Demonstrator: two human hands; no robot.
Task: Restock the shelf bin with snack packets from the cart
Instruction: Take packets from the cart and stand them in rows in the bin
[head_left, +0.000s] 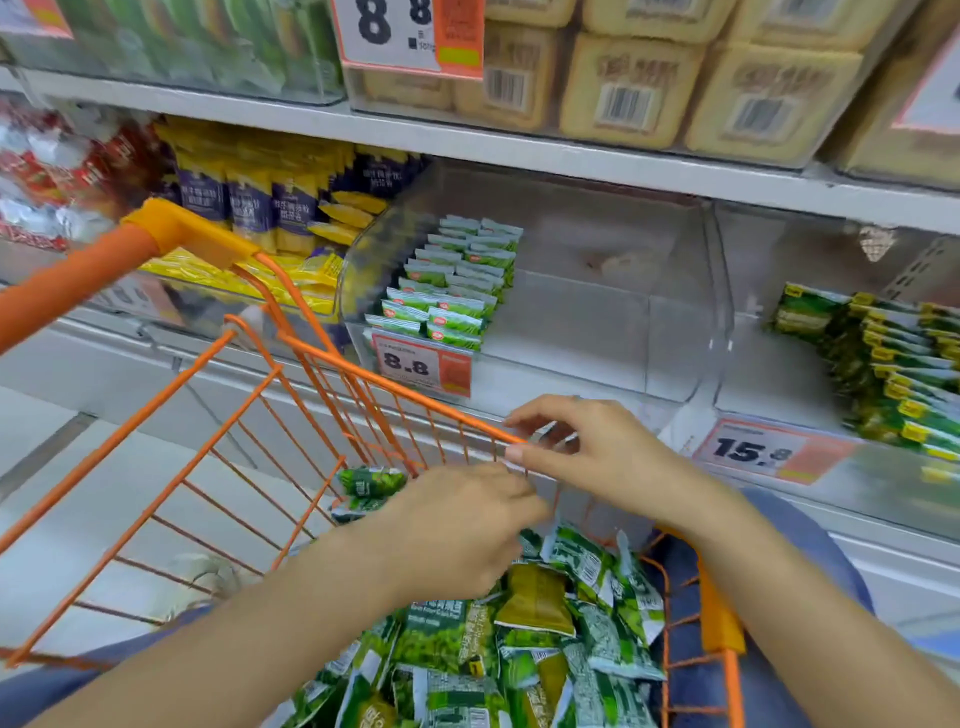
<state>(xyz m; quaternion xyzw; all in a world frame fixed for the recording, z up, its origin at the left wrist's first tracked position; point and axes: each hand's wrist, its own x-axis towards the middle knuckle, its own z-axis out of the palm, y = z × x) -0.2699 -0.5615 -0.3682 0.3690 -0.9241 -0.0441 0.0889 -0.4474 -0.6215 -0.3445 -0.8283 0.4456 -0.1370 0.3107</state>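
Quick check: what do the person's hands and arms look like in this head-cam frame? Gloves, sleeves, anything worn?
Both the left hand and the right hand are bare, with no gloves. Both forearms are uncovered as far as the frame's lower edge, no sleeve showing. No watch or bracelet is visible; motion blur hides finer details.

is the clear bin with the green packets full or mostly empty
Mostly empty: the clear bin holds green packets only along its left side.

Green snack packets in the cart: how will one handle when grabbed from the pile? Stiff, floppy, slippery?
Probably light and floppy: the green snack packets lie crumpled and puffed at all angles in the orange cart. Likely slippery, since the film looks glossy. Neighbours may slide when one is pulled, as they overlap loosely. The rows in the clear shelf bin stand on edge leaning together, so a lone one may topple.
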